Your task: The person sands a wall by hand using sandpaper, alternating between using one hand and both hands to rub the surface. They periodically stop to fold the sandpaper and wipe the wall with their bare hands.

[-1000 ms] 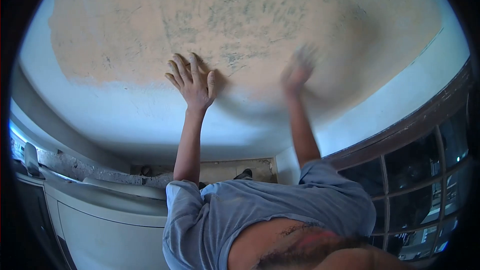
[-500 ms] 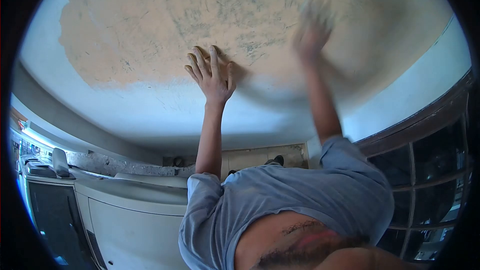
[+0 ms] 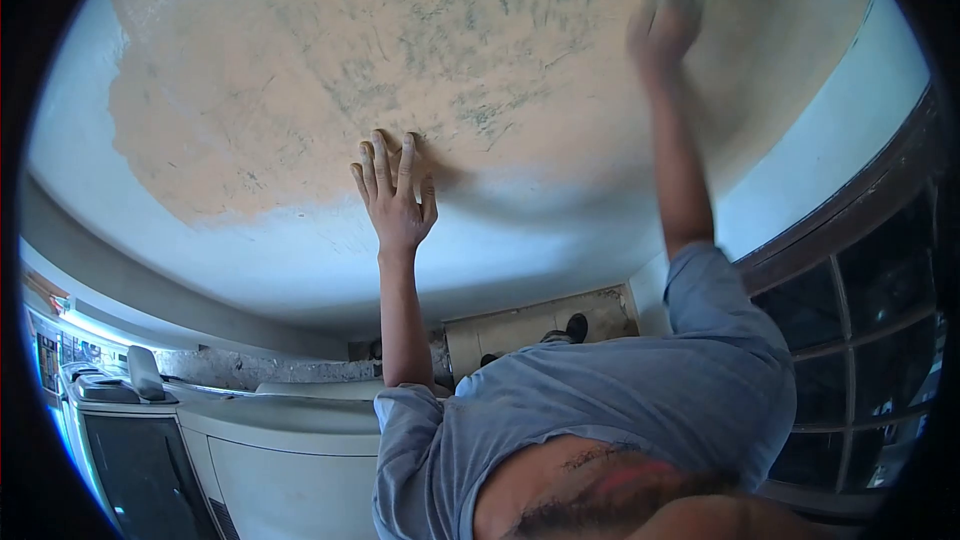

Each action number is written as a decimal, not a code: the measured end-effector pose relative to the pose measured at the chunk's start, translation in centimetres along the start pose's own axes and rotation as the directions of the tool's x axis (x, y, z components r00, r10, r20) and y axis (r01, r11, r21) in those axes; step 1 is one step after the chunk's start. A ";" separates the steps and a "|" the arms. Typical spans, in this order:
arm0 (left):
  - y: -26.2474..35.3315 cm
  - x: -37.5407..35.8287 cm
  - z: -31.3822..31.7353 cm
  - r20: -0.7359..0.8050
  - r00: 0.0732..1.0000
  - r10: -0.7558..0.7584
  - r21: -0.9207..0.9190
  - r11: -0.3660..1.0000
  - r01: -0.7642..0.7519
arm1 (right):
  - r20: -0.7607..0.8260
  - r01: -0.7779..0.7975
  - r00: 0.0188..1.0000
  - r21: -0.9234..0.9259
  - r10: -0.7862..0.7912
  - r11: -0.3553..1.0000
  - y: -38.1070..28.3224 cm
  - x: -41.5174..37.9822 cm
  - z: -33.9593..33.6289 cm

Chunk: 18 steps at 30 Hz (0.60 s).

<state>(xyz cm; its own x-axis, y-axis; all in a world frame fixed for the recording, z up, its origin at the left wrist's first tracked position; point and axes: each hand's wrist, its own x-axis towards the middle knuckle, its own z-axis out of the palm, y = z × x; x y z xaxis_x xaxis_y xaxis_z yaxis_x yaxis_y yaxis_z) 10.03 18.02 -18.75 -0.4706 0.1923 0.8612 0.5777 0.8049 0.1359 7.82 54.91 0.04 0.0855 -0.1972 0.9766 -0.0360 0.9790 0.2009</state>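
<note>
A wall (image 3: pixel 290 70) fills the upper part of the view, with a large tan patch marked by dark scuffs and pale paint around it. My left hand (image 3: pixel 397 195) rests on the patch's lower edge, fingers spread, fingertips coated in something tan. Farther up and to the right, my right hand (image 3: pixel 675 15) is at the wall, smeared by motion. Its fingers look stretched out, and whether anything lies beneath the palm cannot be made out.
A white cabinet-like unit (image 3: pixel 300 480) stands at the lower left, beside a dark-fronted appliance (image 3: pixel 140 470). Dark window panes (image 3: pixel 880 290) in a brown frame are on the right. My shoe (image 3: pixel 577 328) shows on the tiled floor (image 3: pixel 475 345).
My right hand has moved up and slightly right along the wall. My left hand stays spread on it, appearing lower and a little left as the whole view has shifted.
</note>
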 end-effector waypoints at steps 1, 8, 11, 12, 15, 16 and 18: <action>-0.2 0.0 -0.1 -0.005 1.000 -0.003 -0.007 1.000 0.003 | 0.047 -0.076 0.996 0.026 0.075 0.997 -2.5 -4.2 -1.2; -0.5 -0.3 0.6 0.007 0.999 0.042 -0.027 0.999 -0.042 | 0.000 0.017 1.000 -0.004 -0.017 1.000 1.0 -4.0 -2.6; -0.4 -0.8 2.5 -0.096 0.994 0.054 -0.007 0.998 -0.055 | -0.006 -0.284 0.959 0.019 0.284 0.959 5.6 5.7 -1.6; -0.4 -0.7 3.4 -0.170 0.985 0.024 0.012 1.000 -0.022 | -0.099 -0.151 0.983 0.022 0.153 0.988 4.9 8.9 -1.9; -0.1 -0.9 4.8 -0.252 0.967 0.024 0.005 1.000 -0.024 | 0.068 -0.254 0.963 -0.102 0.261 0.962 1.3 -1.3 -2.4; 0.1 -0.7 5.3 -0.305 0.952 0.023 0.003 1.000 -0.023 | 0.071 -0.234 0.967 -0.116 0.243 0.965 -0.5 -5.5 -2.6; 0.4 -1.2 6.4 -0.320 0.947 -0.007 0.013 1.000 0.012 | 0.059 -0.271 0.962 0.136 0.265 0.953 -4.7 -17.8 -3.2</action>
<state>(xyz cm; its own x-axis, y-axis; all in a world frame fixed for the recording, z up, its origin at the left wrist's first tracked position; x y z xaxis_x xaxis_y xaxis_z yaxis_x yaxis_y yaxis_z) 6.55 21.71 -22.84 -0.2362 -0.0036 0.9717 0.5635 0.8142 0.1400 9.67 54.00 -18.49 0.0140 0.0665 0.9977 -0.1933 0.9791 -0.0626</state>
